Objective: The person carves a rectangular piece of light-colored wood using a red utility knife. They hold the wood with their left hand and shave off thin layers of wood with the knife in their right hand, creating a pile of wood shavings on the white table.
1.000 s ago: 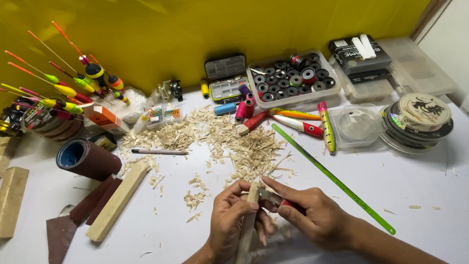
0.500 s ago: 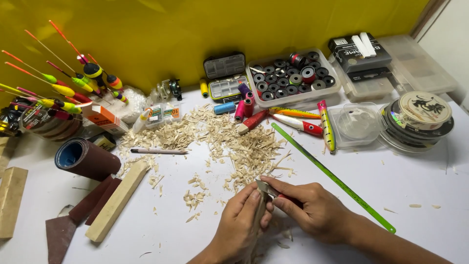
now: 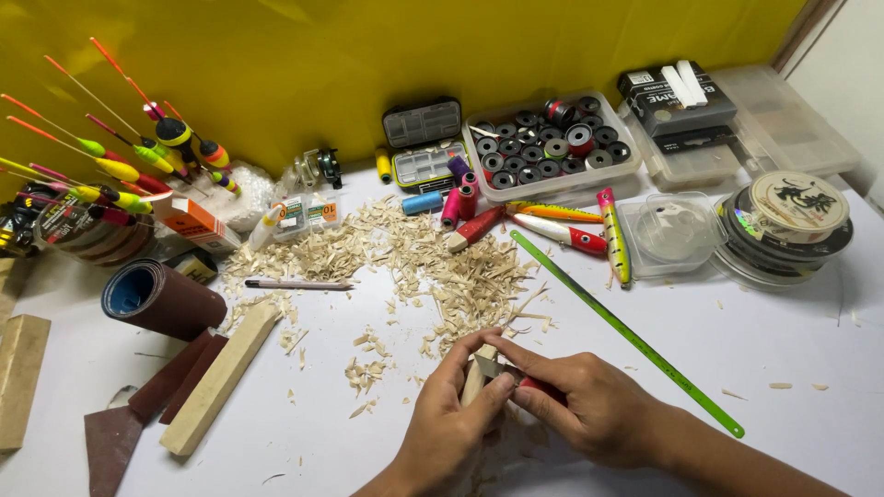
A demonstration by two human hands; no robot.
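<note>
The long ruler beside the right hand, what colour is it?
The ruler is bright green, seen best in the head view.

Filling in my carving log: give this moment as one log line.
left hand: holds wood piece | right hand: presses knife blade to wood piece | surroundings: wood shavings, green ruler, white table

Green ruler, shavings, sandpaper roll
</note>
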